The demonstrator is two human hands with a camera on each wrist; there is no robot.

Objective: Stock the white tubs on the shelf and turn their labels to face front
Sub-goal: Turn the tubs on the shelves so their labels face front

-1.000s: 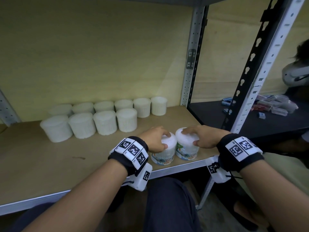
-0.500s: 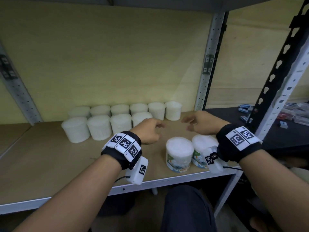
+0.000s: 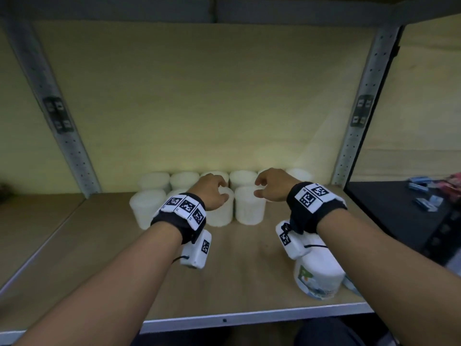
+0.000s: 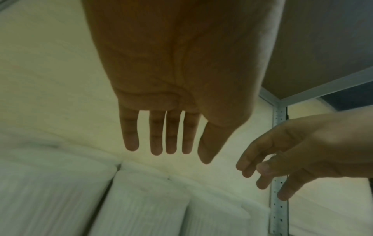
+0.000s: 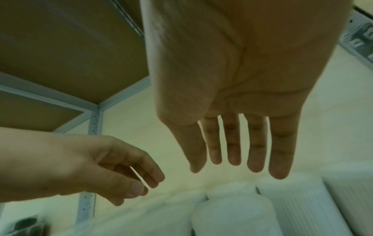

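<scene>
Care matters as we reach toward the shelf's (image 3: 74, 245) rear edge: our left hand (image 3: 209, 193) and right hand (image 3: 273, 186) hover empty, fingers (image 4: 155, 143) loosely spread, above the front row of white tubs (image 3: 249, 208), so we judge it best to grip one tub each by its sides and rotate it upright without nudging its neighbours. We count six tubs along the back and four ahead of them, labels unseen, plus one labelled tub (image 3: 316, 275) at the front right corner.
</scene>
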